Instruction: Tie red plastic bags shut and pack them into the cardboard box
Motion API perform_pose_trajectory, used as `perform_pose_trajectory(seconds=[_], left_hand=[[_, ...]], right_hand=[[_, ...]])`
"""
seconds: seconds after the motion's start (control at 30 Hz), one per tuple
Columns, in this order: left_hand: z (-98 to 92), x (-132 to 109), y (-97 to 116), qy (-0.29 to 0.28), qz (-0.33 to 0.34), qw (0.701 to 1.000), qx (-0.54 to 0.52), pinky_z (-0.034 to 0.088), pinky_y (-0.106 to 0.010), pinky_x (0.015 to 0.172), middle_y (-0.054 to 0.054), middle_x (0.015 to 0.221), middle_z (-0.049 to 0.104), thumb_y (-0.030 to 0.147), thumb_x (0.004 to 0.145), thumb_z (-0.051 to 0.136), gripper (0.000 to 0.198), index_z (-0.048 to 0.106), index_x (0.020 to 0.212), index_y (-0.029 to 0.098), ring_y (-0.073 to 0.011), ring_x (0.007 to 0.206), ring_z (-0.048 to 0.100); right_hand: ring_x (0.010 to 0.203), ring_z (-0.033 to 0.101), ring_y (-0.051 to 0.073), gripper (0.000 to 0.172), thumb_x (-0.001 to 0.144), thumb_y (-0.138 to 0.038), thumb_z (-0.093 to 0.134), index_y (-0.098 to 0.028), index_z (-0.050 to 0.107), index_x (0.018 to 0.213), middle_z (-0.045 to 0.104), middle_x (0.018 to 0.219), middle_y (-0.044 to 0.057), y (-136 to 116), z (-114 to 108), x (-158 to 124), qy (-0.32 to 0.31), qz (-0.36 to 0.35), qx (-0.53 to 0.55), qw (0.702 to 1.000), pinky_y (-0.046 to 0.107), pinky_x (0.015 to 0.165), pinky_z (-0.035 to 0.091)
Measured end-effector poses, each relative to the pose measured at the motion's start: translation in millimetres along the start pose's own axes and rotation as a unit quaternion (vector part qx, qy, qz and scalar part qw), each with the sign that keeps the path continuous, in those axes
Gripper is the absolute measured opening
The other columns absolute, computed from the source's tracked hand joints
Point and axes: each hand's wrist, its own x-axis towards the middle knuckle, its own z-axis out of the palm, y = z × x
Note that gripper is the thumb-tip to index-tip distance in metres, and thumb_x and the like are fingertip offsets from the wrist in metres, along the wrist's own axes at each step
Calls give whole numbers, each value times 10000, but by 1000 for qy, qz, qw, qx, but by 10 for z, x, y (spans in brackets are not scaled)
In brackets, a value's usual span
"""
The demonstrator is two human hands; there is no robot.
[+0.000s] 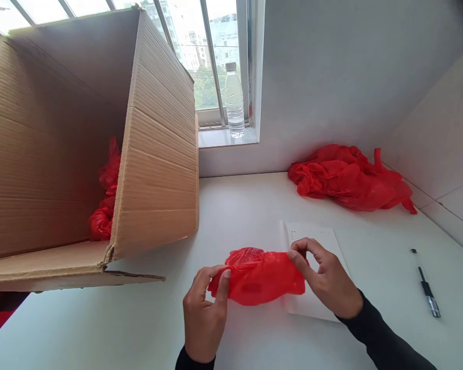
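A crumpled red plastic bag is stretched sideways between my two hands above the white table. My left hand pinches its left end between thumb and fingers. At the bag's upper right corner, my right hand grips it the same way. Beneath the bag and my right hand lies a white sheet of paper with small marks near its top; part of it is covered.
On the left, a large open cardboard box holds red bags. More red bags lie against the wall. A pen rests on the table at right. A water bottle stands on the windowsill.
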Motion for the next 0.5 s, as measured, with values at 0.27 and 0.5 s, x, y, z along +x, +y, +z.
perform_pose_trajectory(seconds=[0.27,0.5], left_hand=[[-45,-48,130,-18,-8,999,-26,487,-259,704,-19,1002,654,399,879,657,240,646,1086,278,-188,897,605],[-244,-63,155,100,-89,989,-68,402,-260,690,5,847,568,456,925,586,229,685,964,254,-150,758,498]], right_hand=[[931,573,185,228,929,-476,569,-298,605,1067,626,972,-3,-102,26,-64,-41,-29,14,999,349,850,458],[1031,600,210,168,930,-385,595,-288,596,1067,626,1061,10,-31,-94,-216,168,5,61,984,398,904,465]])
